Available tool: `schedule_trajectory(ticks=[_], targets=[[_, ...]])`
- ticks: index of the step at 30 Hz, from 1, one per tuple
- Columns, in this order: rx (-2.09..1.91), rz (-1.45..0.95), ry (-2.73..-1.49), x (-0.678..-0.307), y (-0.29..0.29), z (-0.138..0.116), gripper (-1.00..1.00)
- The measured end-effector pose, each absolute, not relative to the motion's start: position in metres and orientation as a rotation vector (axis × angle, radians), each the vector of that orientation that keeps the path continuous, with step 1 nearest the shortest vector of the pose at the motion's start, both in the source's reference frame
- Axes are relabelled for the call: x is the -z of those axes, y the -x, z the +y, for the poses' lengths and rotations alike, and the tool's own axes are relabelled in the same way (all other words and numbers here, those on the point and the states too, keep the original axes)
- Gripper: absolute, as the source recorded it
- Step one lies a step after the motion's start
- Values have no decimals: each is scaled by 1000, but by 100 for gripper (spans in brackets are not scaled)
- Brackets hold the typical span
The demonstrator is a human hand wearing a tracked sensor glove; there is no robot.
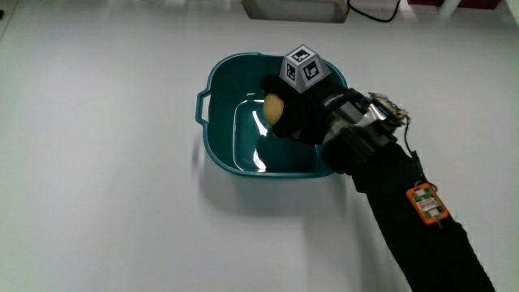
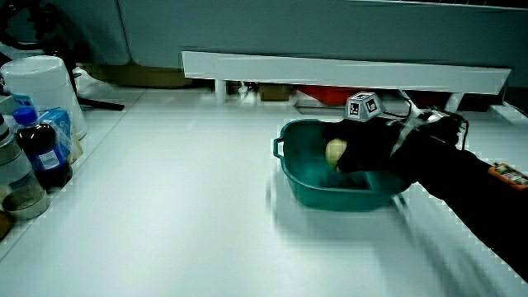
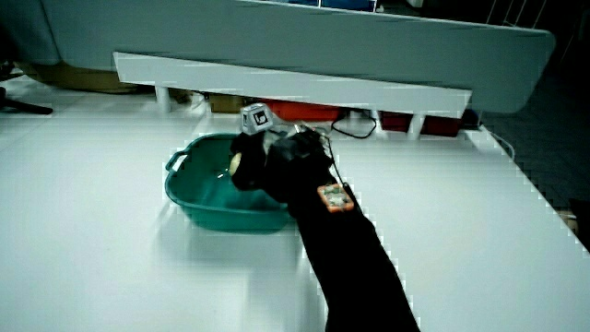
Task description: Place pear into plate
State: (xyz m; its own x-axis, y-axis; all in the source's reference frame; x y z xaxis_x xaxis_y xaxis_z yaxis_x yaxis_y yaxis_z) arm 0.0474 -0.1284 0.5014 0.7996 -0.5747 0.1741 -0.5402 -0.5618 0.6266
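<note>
On the white table [image 1: 97, 162], the largest thing is the low pale partition [image 2: 346, 70] along the edge farthest from the person, seen in both side views [image 3: 295, 81]. Next in size is the black-sleeved forearm [image 1: 405, 227], which reaches from the person's side up to the deep teal basin [image 1: 215, 146]. This basin serves as the plate. It has a small handle on its rim and stands alone near the middle of the table, closer to the partition than to the person. In both side views its wall [image 2: 285, 161] [image 3: 198, 207] rests flat on the tabletop.

The hand [image 1: 300, 113] is over the basin's interior, just inside the rim. Its fingers are curled around the pear [image 1: 274, 109] and grip it. The yellowish fruit shows past the glove in a side view [image 2: 336, 152], below rim level and inside the basin. Whether it touches the basin's floor cannot be told.

At the table's edge, well apart from the basin, a white jug [image 2: 41, 87] stands in a side view with a dark bottle [image 2: 45, 153] nearer to the person.

The patterned cube [image 1: 303, 66] sits on the back of the hand. A small orange tag [image 1: 427, 203] is fixed to the forearm.
</note>
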Motion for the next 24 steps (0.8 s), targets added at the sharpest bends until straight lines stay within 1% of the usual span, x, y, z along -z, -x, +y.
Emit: schedule_trajectory(ticks=[1,12,15,18,21,22,23,24], targets=[[61,-820,-2265,-507,-46,-127,0],[119,-761,-2205,-542,-41,-120,0],[77,-762,-2226,-539,-41,-120,0],[81,-760,-2206,-542,-39,-120,0],[77,-747,-2230,-543,-36,-121,0],[67,-758,-2200,-542,-34,-120,0],[73,-759,-2222,-541,-32,-120,0],[72,-767,-2212,-542,-30,-120,0]])
